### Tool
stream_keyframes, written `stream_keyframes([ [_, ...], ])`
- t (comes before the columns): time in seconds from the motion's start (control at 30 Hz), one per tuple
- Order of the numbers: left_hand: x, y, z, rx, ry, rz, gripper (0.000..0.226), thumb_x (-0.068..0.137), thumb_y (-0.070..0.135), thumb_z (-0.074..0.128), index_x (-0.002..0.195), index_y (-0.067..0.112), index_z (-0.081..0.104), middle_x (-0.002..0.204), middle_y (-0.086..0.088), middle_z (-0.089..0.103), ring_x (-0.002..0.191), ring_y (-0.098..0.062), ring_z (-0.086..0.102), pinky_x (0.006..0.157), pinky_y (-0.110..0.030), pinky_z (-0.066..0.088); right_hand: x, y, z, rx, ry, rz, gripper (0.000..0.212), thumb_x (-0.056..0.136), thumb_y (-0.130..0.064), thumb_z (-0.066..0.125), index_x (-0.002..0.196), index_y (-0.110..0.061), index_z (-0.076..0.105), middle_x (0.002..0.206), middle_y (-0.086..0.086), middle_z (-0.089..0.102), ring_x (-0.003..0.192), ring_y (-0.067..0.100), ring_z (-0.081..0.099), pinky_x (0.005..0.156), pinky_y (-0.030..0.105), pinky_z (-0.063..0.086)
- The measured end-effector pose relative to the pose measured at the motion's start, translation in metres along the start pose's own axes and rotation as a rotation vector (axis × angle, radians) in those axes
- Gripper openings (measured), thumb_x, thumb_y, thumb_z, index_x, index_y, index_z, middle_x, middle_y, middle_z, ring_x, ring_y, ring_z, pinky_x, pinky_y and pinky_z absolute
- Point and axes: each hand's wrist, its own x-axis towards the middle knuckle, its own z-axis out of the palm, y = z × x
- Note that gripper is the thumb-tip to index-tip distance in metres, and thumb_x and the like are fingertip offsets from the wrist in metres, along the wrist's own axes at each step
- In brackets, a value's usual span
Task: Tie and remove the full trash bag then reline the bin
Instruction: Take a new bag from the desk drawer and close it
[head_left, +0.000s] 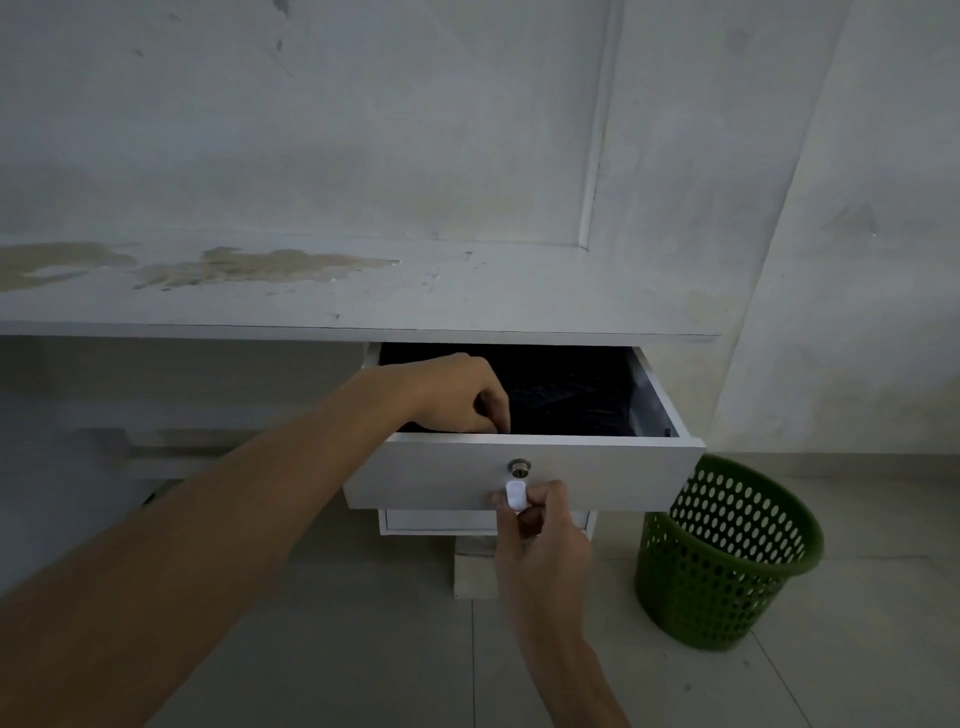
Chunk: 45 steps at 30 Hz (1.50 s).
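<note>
A green perforated bin (727, 556) stands on the floor at the right, unlined, tilted against the wall. The desk's top drawer (597, 473) is pulled out. Black plastic bags (571, 400) lie inside it. My left hand (462, 395) reaches into the drawer with its fingers curled down onto the black plastic at the front edge; whether it grips any I cannot tell. My right hand (540, 525) pinches the small white handle (516, 494) on the drawer front, below the keyhole (518, 467).
The worn white desktop (363, 291) juts out above the drawer. A second drawer (441, 519) sits shut below. The wall is close behind, with a corner at the right beside the bin. Tiled floor lies below.
</note>
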Motion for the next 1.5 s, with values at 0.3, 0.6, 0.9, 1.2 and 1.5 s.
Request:
stream_keyframes([
  [0.3,0.038,-0.019,0.012,0.132,-0.067,-0.139,0.072,0.086,0.043,0.072,0.149,0.035,0.039,0.156,0.003,0.033,0.141,-0.021,0.033,0.116,-0.041,0.032,0.004,0.0,-0.005,0.013,-0.09,-0.026,0.023,0.097,-0.044,0.054,0.092,-0.021,0.052,0.062,-0.004,0.06,0.057,0.01,0.059,0.054,0.037,0.053],
  [0.6,0.033,-0.014,0.016,0.196,0.194,-0.127,0.043,0.095,0.009,0.053,0.135,0.023,0.058,0.135,-0.01,0.058,0.115,-0.027,0.058,0.093,-0.035,0.047,0.006,-0.001,-0.008,-0.008,-0.13,-0.017,0.031,0.091,-0.055,0.046,0.087,-0.024,0.046,0.054,-0.004,0.055,0.049,0.011,0.056,0.051,0.028,0.048],
  [0.9,0.029,-0.003,0.022,0.407,0.418,-0.136,0.027,0.093,0.013,0.045,0.119,0.014,0.053,0.102,-0.015,0.067,0.086,-0.037,0.063,0.064,-0.034,0.039,0.008,-0.005,-0.01,-0.086,-0.166,-0.007,0.023,0.097,-0.037,0.057,0.082,-0.028,0.041,0.051,-0.003,0.052,0.05,0.009,0.056,0.044,0.017,0.037],
  [1.2,0.013,0.007,0.005,0.322,0.238,-0.032,0.041,0.087,0.024,0.064,0.126,0.02,0.052,0.113,-0.004,0.06,0.098,-0.023,0.059,0.079,-0.038,0.05,0.011,-0.009,-0.014,-0.14,-0.2,0.044,0.024,0.097,-0.034,0.056,0.082,-0.026,0.039,0.053,-0.005,0.052,0.048,0.008,0.054,0.044,0.014,0.033],
  [1.5,-0.013,0.041,-0.045,0.376,0.566,0.002,0.025,0.087,0.012,0.058,0.1,0.029,0.072,0.087,0.0,0.07,0.079,-0.024,0.065,0.067,-0.034,0.05,0.013,-0.015,-0.015,-0.172,-0.256,0.065,0.02,0.098,-0.032,0.056,0.088,-0.025,0.041,0.061,-0.006,0.054,0.05,0.006,0.055,0.049,0.017,0.037],
])
